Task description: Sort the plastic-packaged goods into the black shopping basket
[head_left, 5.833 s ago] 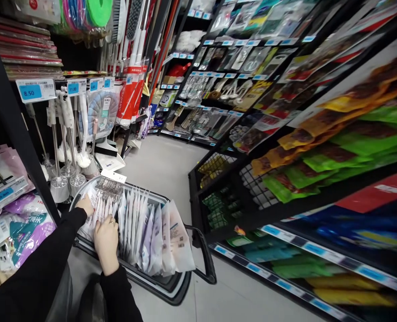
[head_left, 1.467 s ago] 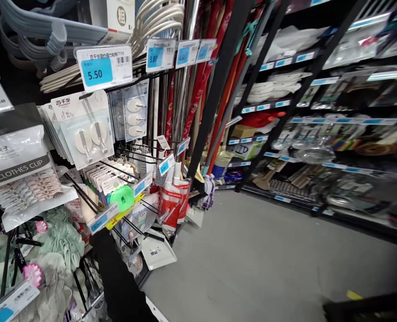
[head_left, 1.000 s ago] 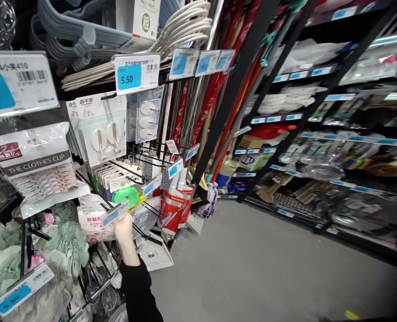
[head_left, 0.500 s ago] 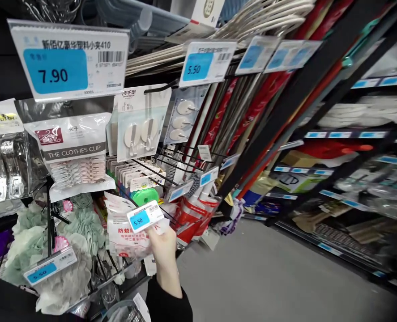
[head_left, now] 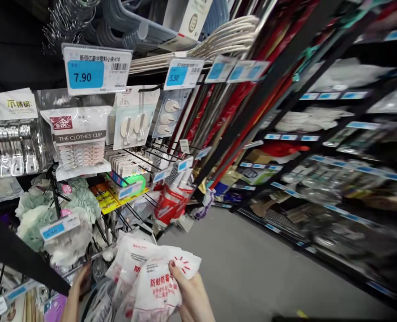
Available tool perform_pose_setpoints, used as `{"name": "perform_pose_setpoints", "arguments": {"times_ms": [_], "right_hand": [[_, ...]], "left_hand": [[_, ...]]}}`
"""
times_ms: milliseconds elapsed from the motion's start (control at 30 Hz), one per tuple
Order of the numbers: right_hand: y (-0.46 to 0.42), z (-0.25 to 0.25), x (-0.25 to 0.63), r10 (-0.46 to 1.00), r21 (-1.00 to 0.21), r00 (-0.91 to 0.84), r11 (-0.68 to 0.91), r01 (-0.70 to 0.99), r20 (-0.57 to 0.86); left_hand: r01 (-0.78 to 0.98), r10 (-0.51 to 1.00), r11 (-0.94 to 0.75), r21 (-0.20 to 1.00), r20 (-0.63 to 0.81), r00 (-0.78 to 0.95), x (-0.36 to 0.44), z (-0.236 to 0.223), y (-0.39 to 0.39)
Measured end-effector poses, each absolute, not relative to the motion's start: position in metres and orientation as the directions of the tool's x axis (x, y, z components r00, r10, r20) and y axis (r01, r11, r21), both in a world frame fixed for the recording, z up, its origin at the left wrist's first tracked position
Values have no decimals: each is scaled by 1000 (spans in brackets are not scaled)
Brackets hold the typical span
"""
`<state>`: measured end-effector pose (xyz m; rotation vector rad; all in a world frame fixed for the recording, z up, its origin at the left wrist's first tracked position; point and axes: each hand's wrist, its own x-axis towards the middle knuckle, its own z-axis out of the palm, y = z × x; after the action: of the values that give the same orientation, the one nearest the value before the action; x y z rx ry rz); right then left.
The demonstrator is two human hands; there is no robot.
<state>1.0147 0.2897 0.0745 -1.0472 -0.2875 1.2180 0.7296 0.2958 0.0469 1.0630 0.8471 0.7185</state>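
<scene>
My right hand (head_left: 193, 293) is low in the view, thumb clamped on a bunch of white plastic packets with red print (head_left: 151, 279). My left hand (head_left: 76, 290) reaches in from the lower left, fingers curled near the left edge of the same packets; whether it grips them is hidden. Right above the packets an empty peg hook with a blue price tag (head_left: 126, 191) sticks out from the rack.
The rack on the left carries clothes clip packs (head_left: 79, 143), adhesive hook cards (head_left: 134, 120), green bath puffs (head_left: 33, 214) and hangers (head_left: 218, 38). A black shelf post (head_left: 238, 120) slants through the middle. Grey aisle floor (head_left: 252, 268) runs right, with stocked shelves beyond.
My right hand has come down from the peg with the white packets, which now sit low in front of me. My left hand has come into view beside them.
</scene>
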Motion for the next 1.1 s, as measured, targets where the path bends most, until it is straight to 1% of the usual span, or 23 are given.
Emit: {"name": "perform_pose_setpoints", "arguments": {"times_ms": [100, 167, 200, 267, 333, 400, 433, 500, 533, 600, 800, 867, 933, 1000, 1033, 1100], "right_hand": [[256, 87, 982, 892, -724, 243, -123, -679, -380], [241, 89, 947, 905, -698, 146, -197, -689, -399], [236, 87, 927, 906, -701, 125, -219, -679, -404], [227, 75, 886, 902, -756, 164, -223, -616, -400], [218, 60, 845, 908, -859, 243, -196, -474, -341], [208, 46, 809, 934, -964, 282, -160, -215, -218], [202, 42, 793, 948, -987, 276, -142, -73, -157], [190, 37, 766, 965, -981, 246, -126, 146, -87], [184, 36, 754, 969, -969, 234, -133, 209, -83], [173, 36, 735, 970, -949, 215, -166, 268, -110], [138, 45, 686, 974, -868, 161, -217, 446, -160], [127, 53, 670, 978, -826, 149, -204, 525, -147], [118, 63, 656, 982, -754, 147, -188, 629, -122], [110, 70, 644, 984, -676, 147, -177, 716, -103], [107, 73, 639, 985, -654, 143, -174, 736, -101], [103, 74, 631, 987, -650, 124, -162, 743, -105]], "left_hand": [[-142, 828, 312, 940, -196, 525, 721, 52, 296], [-172, 802, 338, 925, -187, 568, 709, 51, 284], [-195, 791, 372, 908, -200, 578, 701, 49, 274], [-263, 776, 498, 826, -290, 560, 679, 42, 249], [-340, 751, 623, 705, -417, 512, 652, 31, 219], [-391, 715, 693, 605, -510, 478, 623, 19, 188], [-407, 702, 710, 575, -538, 466, 609, 14, 174], [-442, 692, 721, 534, -575, 436, 583, 6, 146], [-463, 692, 720, 517, -587, 420, 572, 4, 134], [-509, 703, 702, 498, -597, 385, 554, 3, 112], [-624, 786, 584, 519, -552, 276, 521, 16, 68], [-636, 823, 527, 564, -524, 219, 513, 22, 60], [-595, 862, 469, 653, -486, 145, 506, 27, 55], [-518, 882, 445, 730, -457, 114, 500, 30, 53], [-490, 884, 450, 747, -452, 121, 497, 30, 52], [-496, 864, 490, 717, -474, 170, 493, 30, 52]]}}
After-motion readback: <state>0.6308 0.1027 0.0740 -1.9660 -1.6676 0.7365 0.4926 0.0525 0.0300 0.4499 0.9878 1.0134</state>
